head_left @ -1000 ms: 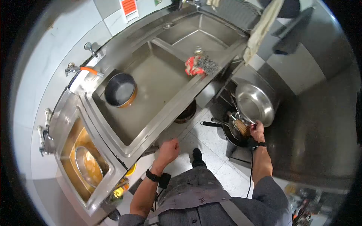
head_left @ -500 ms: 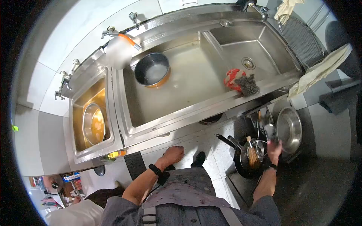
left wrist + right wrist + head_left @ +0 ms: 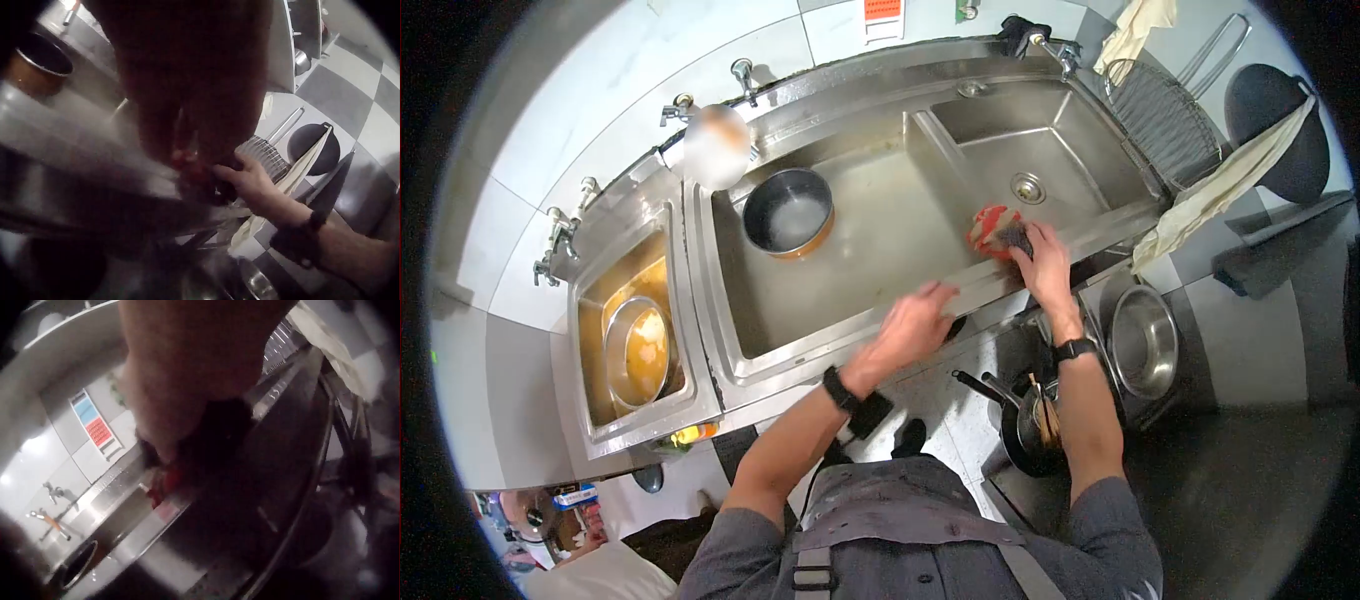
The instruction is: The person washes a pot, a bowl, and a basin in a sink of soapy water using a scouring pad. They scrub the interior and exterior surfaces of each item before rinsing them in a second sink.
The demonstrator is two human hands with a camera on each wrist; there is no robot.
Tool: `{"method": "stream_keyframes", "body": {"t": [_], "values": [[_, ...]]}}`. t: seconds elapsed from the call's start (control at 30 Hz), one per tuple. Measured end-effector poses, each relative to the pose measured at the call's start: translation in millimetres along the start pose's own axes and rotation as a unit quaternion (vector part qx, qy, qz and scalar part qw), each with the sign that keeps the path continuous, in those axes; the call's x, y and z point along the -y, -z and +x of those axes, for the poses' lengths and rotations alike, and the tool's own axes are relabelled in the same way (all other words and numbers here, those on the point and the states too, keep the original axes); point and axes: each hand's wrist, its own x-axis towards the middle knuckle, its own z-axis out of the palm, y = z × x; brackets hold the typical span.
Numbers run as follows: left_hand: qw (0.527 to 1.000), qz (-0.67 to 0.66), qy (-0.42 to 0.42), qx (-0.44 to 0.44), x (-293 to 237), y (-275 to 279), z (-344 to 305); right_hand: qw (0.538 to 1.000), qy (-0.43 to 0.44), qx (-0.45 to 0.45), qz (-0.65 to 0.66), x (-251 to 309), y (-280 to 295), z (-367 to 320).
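In the head view, my right hand [image 3: 1048,268] grips a dark mesh scrubber [image 3: 1018,238] at the sink's front rim, beside a crumpled red and beige cloth [image 3: 990,228]. My left hand [image 3: 908,325] is over the front edge to the left, fingers extended and holding nothing. The left wrist view shows the right hand [image 3: 253,184] with thumb and fingers around the scrubber; the left hand [image 3: 194,81] is a dark shape in front. In the right wrist view, the right hand [image 3: 181,369] covers part of the dark scrubber [image 3: 225,428], with red cloth [image 3: 164,484] below.
A dark-lined pot [image 3: 788,212] stands in the middle basin. The left basin holds orange-brown liquid and a metal bowl [image 3: 637,352]. Below the counter at right are a steel bowl [image 3: 1143,342] and a black pan [image 3: 1022,440] with a brush. A cloth [image 3: 1225,215] hangs at right.
My right hand has left the steel bowl below and moved up to the scrubber, which it now grips. The left hand has risen toward the sink, its curled fingers now extended.
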Motion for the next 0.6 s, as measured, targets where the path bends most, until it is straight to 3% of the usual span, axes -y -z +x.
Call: {"method": "stream_keyframes", "body": {"t": [0.03, 0.07, 0.1, 0.13, 0.17, 0.2, 0.27, 0.33, 0.37, 0.43, 0.47, 0.53, 0.6], "values": [[1.000, 0.004, 0.017, 0.003, -2, 1, 27, 0.995, 0.027, -0.089, 0.039, -1, -2, -6], [0.999, 0.008, 0.034, 0.008, -3, 2, 51, 0.995, 0.026, -0.089, 0.034, -3, 0, -14], [1.000, 0.026, 0.008, -0.005, 1, -5, 77, 0.975, -0.083, -0.115, 0.170, -7, 3, -22], [0.999, 0.043, -0.017, -0.018, 7, -17, 98, 0.925, -0.189, -0.137, 0.301, -10, 8, -31], [0.999, 0.039, -0.023, -0.014, 4, -26, 118, 0.872, -0.240, -0.161, 0.395, 4, 25, -38], [0.999, 0.046, -0.015, -0.005, 0, -36, 135, 0.873, -0.243, -0.165, 0.390, 2, 31, -51], [0.999, 0.052, -0.011, 0.003, -4, -56, 151, 0.822, -0.314, -0.172, 0.444, 3, 39, -74], [0.976, 0.208, 0.017, -0.067, -1, -79, 161, 0.823, -0.343, -0.155, 0.425, -12, 40, -100], [0.976, 0.204, 0.017, -0.067, 4, -87, 166, 0.842, -0.338, -0.178, 0.380, -34, 28, -114], [0.970, 0.229, -0.069, -0.034, 22, -103, 172, 0.851, -0.348, -0.180, 0.350, -27, 38, -121], [0.971, 0.228, -0.065, -0.032, 29, -115, 167, 0.857, -0.359, -0.182, 0.323, -21, 44, -124], [0.927, 0.341, -0.145, -0.057, 31, -132, 153, 0.870, -0.347, -0.147, 0.319, -22, 50, -115], [0.950, 0.279, -0.124, -0.063, 23, -124, 120, 0.889, -0.308, -0.114, 0.319, -27, 48, -96]]}}
